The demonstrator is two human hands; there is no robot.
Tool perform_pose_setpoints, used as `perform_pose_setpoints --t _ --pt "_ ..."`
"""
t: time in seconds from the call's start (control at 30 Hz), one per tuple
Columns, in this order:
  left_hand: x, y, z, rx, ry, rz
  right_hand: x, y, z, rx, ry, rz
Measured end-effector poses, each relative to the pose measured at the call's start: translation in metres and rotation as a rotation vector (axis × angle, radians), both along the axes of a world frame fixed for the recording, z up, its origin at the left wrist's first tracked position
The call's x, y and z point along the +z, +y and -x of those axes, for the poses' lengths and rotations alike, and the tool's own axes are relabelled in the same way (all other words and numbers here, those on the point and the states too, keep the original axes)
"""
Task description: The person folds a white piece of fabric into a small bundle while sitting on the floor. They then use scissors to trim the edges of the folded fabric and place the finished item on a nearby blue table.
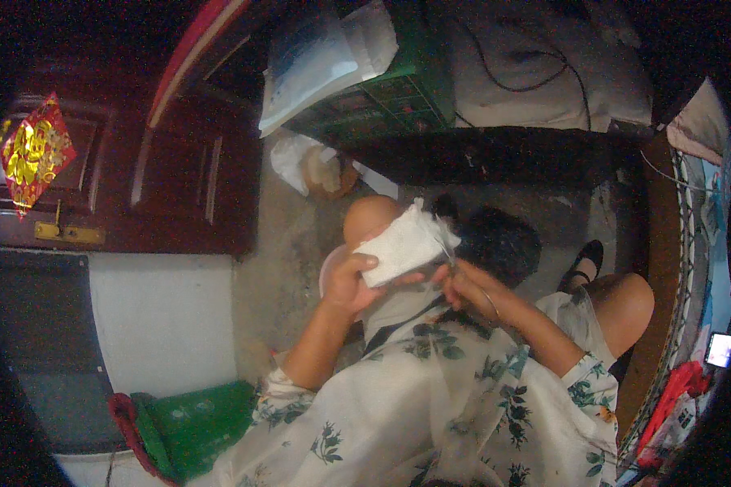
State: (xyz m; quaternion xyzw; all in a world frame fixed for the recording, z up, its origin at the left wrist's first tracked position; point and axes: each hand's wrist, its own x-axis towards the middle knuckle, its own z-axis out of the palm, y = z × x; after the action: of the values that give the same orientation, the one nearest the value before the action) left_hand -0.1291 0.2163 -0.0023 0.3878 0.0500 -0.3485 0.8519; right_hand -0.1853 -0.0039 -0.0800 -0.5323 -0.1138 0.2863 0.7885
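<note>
My left hand grips a white rectangular block, with the thumb on top and the fingers underneath. It looks like folded paper or cloth, and its far end is ragged and torn-looking. My right hand is beside that ragged end, fingers curled around a thin pale object that touches or nearly touches the block. Blur hides what this thin object is. Both hands are above my lap, over a pale dress with dark green floral print.
A dark plastic bag lies on the floor ahead. Beyond it are a green box and a cloth-covered surface with a black cable. To the left stand a dark wooden door and a green chair or stool. A lit phone screen is at right.
</note>
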Motion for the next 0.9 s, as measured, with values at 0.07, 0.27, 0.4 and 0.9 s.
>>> perform_pose_setpoints --t 0.07,0.27,0.4,0.9 --pt "0.008 -0.008 0.000 -0.073 -0.023 0.009 -0.001 0.002 0.001 -0.020 0.014 0.000" --pt "-0.003 0.001 0.004 -0.046 0.019 -0.025 0.000 0.001 -0.001 -0.001 0.008 0.071" --pt "-0.006 0.004 0.005 -0.058 0.040 -0.051 0.000 0.000 0.001 -0.018 0.004 0.110" --pt "-0.001 0.000 0.007 -0.056 -0.005 -0.041 0.006 -0.003 0.001 -0.133 0.065 0.157"
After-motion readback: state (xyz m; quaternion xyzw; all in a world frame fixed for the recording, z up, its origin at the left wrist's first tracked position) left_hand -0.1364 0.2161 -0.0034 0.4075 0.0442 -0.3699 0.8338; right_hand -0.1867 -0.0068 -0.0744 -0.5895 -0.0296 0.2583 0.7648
